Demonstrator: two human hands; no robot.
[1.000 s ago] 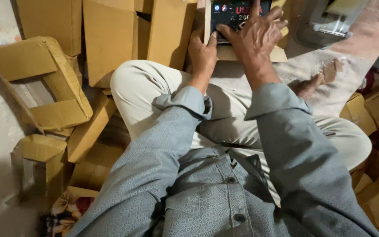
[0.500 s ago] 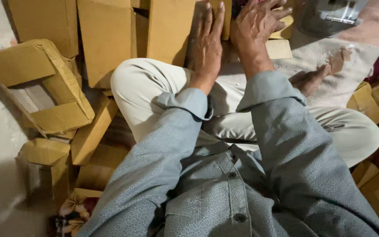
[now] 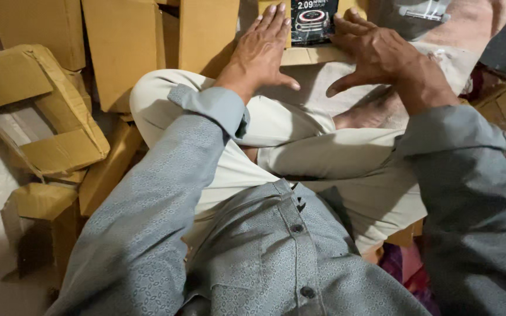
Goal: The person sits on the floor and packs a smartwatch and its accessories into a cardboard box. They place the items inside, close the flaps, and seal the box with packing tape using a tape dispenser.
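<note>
I sit cross-legged in a grey shirt and light trousers. A flat brown cardboard box [image 3: 311,55] lies in front of my knees at the top of the view, with a small dark printed product box [image 3: 313,20] on it. My left hand [image 3: 262,50] lies flat with fingers spread on the left part of the cardboard, beside the dark box. My right hand [image 3: 376,55] rests with fingers spread on the right side, fingertips touching the dark box's right edge. Neither hand grips anything.
Brown cardboard cartons [image 3: 124,47] stand along the top left. An opened, crumpled carton [image 3: 42,111] and a smaller open one [image 3: 42,222] lie at the left. More cartons [image 3: 505,111] sit at the right edge; a pink cloth [image 3: 464,29] lies at top right.
Both hands came down toward me and spread flat on the cardboard. The dark printed box, out of view half a second ago, shows again between the hands.
</note>
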